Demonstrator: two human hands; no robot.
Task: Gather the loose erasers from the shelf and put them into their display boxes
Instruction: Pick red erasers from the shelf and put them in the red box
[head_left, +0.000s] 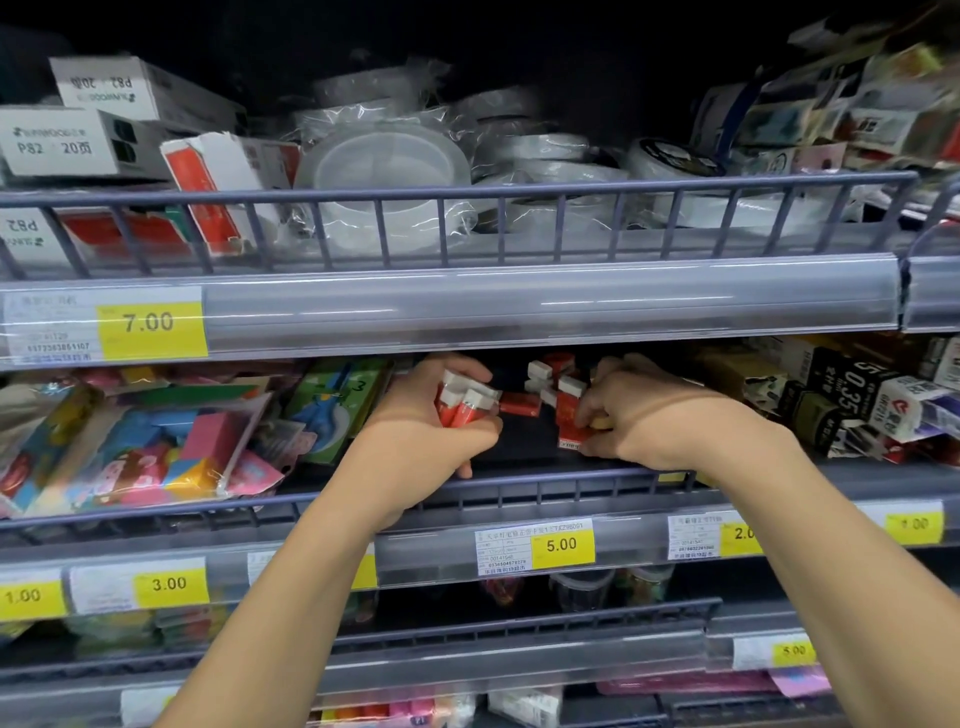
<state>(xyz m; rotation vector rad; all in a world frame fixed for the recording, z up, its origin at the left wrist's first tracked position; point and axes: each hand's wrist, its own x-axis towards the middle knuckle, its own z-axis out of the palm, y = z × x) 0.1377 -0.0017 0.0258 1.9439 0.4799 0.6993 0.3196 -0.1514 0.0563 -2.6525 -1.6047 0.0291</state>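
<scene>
two hands among red-and-white erasers on the middle shelf

head view: the left hand (421, 415) curls round a bunch of erasers (464, 402), about three showing red sleeves and white ends, held just above the shelf (519, 452). the right hand (639, 415) has its fingers bent down over one red eraser (570, 436) standing at the shelf floor, pinching it at the fingertips. between the two hands lie loose erasers (545, 387), roughly five or six in a small heap, one lying flat and red nearest the left hand; the exact count is blurred. to the left sit bagged coloured packs (156, 447); to the right, black-and-white boxes (852, 395). six yellow price tags show on the rail below, one reading 5.00 (561, 544). the upper shelf holds clear tape rolls (384, 171).
</scene>
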